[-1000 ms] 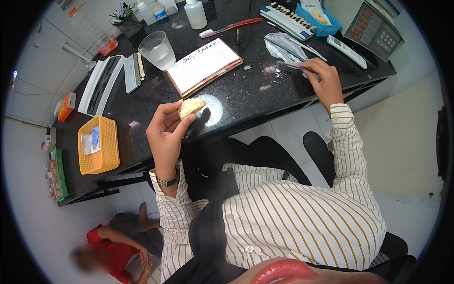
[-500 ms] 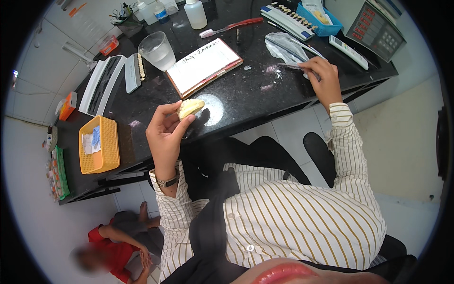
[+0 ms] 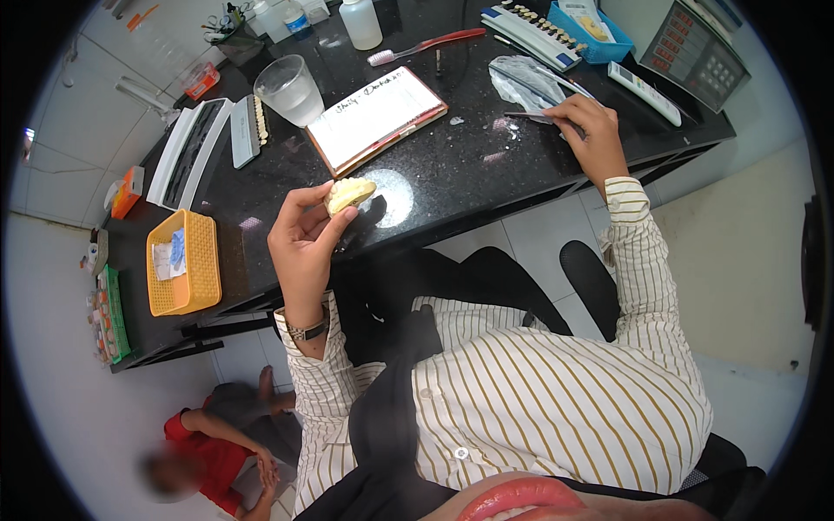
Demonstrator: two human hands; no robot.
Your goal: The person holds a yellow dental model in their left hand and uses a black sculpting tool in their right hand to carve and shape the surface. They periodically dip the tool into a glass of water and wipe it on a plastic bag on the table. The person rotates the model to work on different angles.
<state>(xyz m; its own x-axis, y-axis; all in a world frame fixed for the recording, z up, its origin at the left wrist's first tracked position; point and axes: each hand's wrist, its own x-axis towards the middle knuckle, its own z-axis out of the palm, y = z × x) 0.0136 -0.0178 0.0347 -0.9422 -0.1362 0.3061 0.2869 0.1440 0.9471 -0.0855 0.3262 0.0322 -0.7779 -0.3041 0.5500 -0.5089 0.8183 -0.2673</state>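
My left hand (image 3: 302,239) pinches a pale yellow dental cast (image 3: 350,195), teeth side up, between thumb and fingers above the counter's near edge. Over the counter to the right, my right hand (image 3: 592,130) is closed on a thin dark metal dental instrument (image 3: 526,115), whose tip points left. Its far end is hidden in the fingers. Just beyond that hand lies a crumpled clear plastic bag (image 3: 512,80) with other slender tools on it. Between my hands, farther back, a clipboard with white paper (image 3: 378,117) rests on the counter.
On the black counter (image 3: 460,191) stand a clear cup of liquid (image 3: 294,97), a squeeze bottle (image 3: 360,26), a red toothbrush (image 3: 426,47), tooth shade guides (image 3: 532,36), a blue basket (image 3: 599,48), a remote control (image 3: 645,93) and a yellow basket (image 3: 208,265). Someone in red (image 3: 213,451) sits lower left.
My right hand has shifted slightly, and the instrument's tip has swung a little toward level. The cast has tilted slightly in my left hand, which otherwise stays in place.
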